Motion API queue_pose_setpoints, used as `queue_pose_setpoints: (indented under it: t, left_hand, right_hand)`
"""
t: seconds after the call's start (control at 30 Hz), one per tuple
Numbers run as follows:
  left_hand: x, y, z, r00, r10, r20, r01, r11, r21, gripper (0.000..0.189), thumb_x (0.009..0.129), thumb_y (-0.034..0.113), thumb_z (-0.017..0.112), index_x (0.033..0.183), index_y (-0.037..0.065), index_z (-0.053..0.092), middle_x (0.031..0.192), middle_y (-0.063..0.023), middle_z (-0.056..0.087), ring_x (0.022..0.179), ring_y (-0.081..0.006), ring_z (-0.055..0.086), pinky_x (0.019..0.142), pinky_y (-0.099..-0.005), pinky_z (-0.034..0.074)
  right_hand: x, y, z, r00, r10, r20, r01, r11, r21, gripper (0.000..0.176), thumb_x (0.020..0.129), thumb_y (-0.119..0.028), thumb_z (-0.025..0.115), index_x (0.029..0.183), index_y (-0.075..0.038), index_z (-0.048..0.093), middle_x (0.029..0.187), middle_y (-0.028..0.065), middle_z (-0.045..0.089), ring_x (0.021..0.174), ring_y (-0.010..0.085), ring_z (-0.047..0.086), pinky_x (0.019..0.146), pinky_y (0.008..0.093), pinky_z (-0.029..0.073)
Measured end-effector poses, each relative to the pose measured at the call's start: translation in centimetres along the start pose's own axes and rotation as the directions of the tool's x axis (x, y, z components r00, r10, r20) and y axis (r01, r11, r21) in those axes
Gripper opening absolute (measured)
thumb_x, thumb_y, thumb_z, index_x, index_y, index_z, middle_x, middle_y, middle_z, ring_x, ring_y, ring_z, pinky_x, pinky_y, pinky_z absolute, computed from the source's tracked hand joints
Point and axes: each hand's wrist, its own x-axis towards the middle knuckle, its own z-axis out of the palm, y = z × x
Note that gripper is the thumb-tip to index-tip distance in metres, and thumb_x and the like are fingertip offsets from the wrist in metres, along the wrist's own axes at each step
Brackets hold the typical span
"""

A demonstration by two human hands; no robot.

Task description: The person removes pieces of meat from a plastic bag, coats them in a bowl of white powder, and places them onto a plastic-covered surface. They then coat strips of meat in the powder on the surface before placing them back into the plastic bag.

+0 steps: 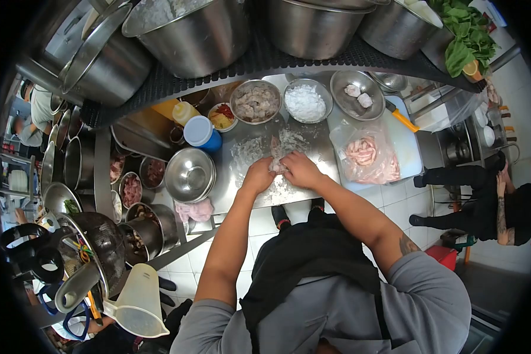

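Note:
My left hand (261,175) and my right hand (301,169) meet over the steel worktop, fingers closed on a pale pink raw piece dusted with white powder (275,146). One end of it sticks out beyond my fingertips; the rest is hidden by them. White powder (248,154) is smeared on the steel around both hands. Beyond them stand a bowl of greyish raw pieces (255,101) and a bowl of white powder (308,100). A third bowl (340,106) holds two powder-coated lumps.
On a white cutting board (410,150) at right lie a bag of pale pink raw strips (363,152) and a yellow-handled knife (402,117). Stacked steel bowls (190,175) and a blue-lidded tub (202,133) stand left. A shelf of pots (189,38) hangs ahead. Another person (484,194) is at far right.

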Motion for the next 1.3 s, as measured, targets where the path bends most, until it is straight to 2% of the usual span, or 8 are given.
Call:
queue_pose_setpoints:
  t: [0.07, 0.27, 0.53, 0.73, 0.87, 1.07, 1.17, 1.3]
  left_hand:
    - [-0.9, 0.5, -0.5, 0.995, -0.06, -0.074, 0.046, 0.984, -0.171, 0.041, 0.079, 0.012, 0.07, 0.119, 0.002, 0.064, 0.127, -0.0221, 0.056, 0.113, -0.0378, 0.057, 0.094, -0.0447, 0.049]
    - [-1.6, -0.3, 1.8, 0.928, 0.294, -0.228, -0.239, 0.941, 0.24, 0.041, 0.082, 0.011, 0.069, 0.121, 0.003, 0.061, 0.124, -0.0175, 0.06, 0.115, -0.0346, 0.057, 0.099, -0.0422, 0.048]
    - [-0.3, -1.2, 1.6, 0.931, 0.296, -0.214, -0.263, 0.949, 0.172, 0.039, 0.079, 0.011, 0.069, 0.118, 0.005, 0.062, 0.114, -0.0157, 0.061, 0.111, -0.0341, 0.058, 0.097, -0.0423, 0.049]
    - [0.1, -0.1, -0.2, 0.987, 0.158, 0.028, -0.16, 0.985, 0.059, 0.039, 0.078, 0.017, 0.072, 0.115, 0.006, 0.068, 0.115, -0.0175, 0.061, 0.111, -0.0359, 0.059, 0.097, -0.0424, 0.048]
    - [1.1, 0.4, -1.0, 0.996, 0.059, 0.065, -0.062, 0.997, 0.043, 0.042, 0.078, 0.024, 0.072, 0.115, 0.005, 0.071, 0.115, -0.0199, 0.061, 0.113, -0.0366, 0.059, 0.099, -0.0416, 0.048]
    - [2.7, -1.0, -1.0, 0.999, 0.035, -0.024, -0.036, 0.998, -0.056, 0.041, 0.078, 0.024, 0.071, 0.113, 0.002, 0.07, 0.121, -0.0223, 0.059, 0.113, -0.0419, 0.058, 0.098, -0.0444, 0.047]
    - [0.9, -0.1, -0.4, 0.948, 0.121, -0.295, -0.136, 0.99, -0.033, 0.04, 0.077, 0.019, 0.072, 0.112, 0.0, 0.065, 0.125, -0.0226, 0.06, 0.113, -0.0413, 0.057, 0.099, -0.044, 0.046]
    - [0.5, 0.0, 0.8, 0.917, 0.318, -0.242, -0.261, 0.935, 0.238, 0.037, 0.079, 0.015, 0.071, 0.112, 0.002, 0.063, 0.121, -0.0191, 0.062, 0.114, -0.0373, 0.057, 0.101, -0.0436, 0.045]
  right_hand:
    - [0.6, 0.6, -0.1, 1.0, 0.013, 0.007, -0.013, 1.0, -0.025, 0.031, 0.083, -0.018, 0.06, 0.11, -0.003, 0.066, 0.105, 0.0165, 0.063, 0.109, 0.0359, 0.055, 0.099, 0.0464, 0.043]
    - [1.8, 1.4, -0.2, 0.999, 0.021, 0.037, -0.02, 1.0, -0.021, 0.029, 0.083, -0.019, 0.059, 0.105, -0.003, 0.069, 0.106, 0.0182, 0.063, 0.11, 0.038, 0.054, 0.1, 0.0477, 0.044]
    - [1.3, 1.1, 0.3, 1.0, -0.002, -0.029, 0.001, 0.999, -0.033, 0.045, 0.074, -0.024, 0.069, 0.112, 0.001, 0.065, 0.108, 0.0176, 0.063, 0.112, 0.0369, 0.054, 0.1, 0.0467, 0.043]
    - [1.3, 0.2, -1.7, 0.968, 0.057, 0.244, -0.038, 0.996, -0.082, 0.049, 0.073, -0.025, 0.07, 0.115, -0.001, 0.062, 0.112, 0.0169, 0.062, 0.112, 0.0368, 0.054, 0.102, 0.0468, 0.042]
    - [0.1, -0.7, -1.6, 0.996, -0.005, -0.089, 0.005, 1.0, 0.005, 0.044, 0.074, -0.023, 0.068, 0.113, -0.002, 0.063, 0.109, 0.0182, 0.063, 0.111, 0.0371, 0.054, 0.101, 0.0468, 0.042]
    - [1.9, 1.3, -0.4, 1.0, 0.014, -0.011, -0.014, 1.0, 0.01, 0.037, 0.076, -0.02, 0.065, 0.108, -0.001, 0.065, 0.107, 0.019, 0.063, 0.109, 0.0377, 0.054, 0.097, 0.0473, 0.045]
    - [3.1, 2.0, -0.8, 1.0, 0.021, -0.007, -0.021, 0.999, -0.037, 0.034, 0.076, -0.021, 0.065, 0.103, 0.0, 0.066, 0.105, 0.0178, 0.063, 0.107, 0.0377, 0.055, 0.095, 0.0469, 0.046]
    - [4.4, 2.6, -1.7, 0.988, 0.049, 0.148, -0.045, 0.999, -0.027, 0.036, 0.077, -0.021, 0.062, 0.105, 0.0, 0.067, 0.11, 0.0181, 0.063, 0.111, 0.0384, 0.054, 0.097, 0.0473, 0.045]
